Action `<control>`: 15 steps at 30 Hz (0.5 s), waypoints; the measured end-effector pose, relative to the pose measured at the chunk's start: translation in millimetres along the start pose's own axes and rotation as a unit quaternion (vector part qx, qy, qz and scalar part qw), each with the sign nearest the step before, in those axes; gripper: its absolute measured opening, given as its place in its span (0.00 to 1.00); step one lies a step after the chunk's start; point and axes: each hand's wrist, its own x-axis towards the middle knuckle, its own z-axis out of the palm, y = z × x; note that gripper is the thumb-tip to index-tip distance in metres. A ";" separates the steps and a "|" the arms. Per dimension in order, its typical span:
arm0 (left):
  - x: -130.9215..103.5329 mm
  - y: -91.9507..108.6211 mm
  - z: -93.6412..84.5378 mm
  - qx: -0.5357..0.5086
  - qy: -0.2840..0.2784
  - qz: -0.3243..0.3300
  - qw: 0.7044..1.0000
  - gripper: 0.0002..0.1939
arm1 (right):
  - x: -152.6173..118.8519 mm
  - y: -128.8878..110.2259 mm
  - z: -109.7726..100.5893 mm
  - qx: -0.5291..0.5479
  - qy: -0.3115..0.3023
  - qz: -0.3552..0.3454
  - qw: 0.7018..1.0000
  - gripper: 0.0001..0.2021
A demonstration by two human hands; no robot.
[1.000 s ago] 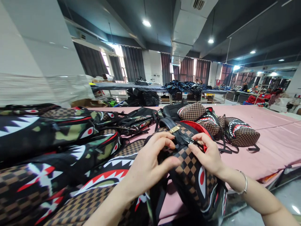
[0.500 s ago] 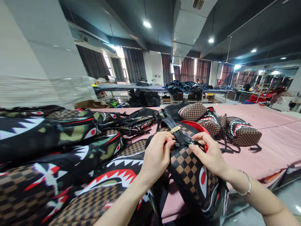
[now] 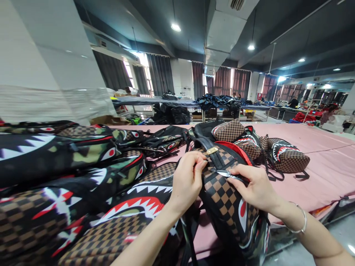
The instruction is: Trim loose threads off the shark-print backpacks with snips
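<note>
A brown-and-black checkered backpack [image 3: 222, 188] with a red-and-white eye stands in front of me, its black top handle [image 3: 206, 143] bearing a gold plate [image 3: 212, 150]. My left hand [image 3: 190, 181] is closed in a pinch at the left of the handle's base; what lies between its fingertips is too small to make out. In my right hand [image 3: 251, 184] are small silver snips [image 3: 225, 173], their blades pointing left over the checkered panel just below the handle's base. A red lining edge [image 3: 235, 150] shows behind the handle.
Shark-mouth backpacks [image 3: 149, 203] are piled at the left, and more checkered bags [image 3: 291, 155] lie behind and right on the pink-covered table [image 3: 321, 147]. Farther back, another table [image 3: 149, 100] holds dark and blue fabric items.
My right hand has shifted slightly right and down, and the silver snips now show clearly between its fingers. My left hand stays pinched by the handle.
</note>
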 end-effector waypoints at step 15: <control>-19.8 -49.8 23.8 -0.157 -0.001 -0.069 0.985 0.15 | -21.3 18.1 10.1 0.109 -0.014 0.119 0.987 0.27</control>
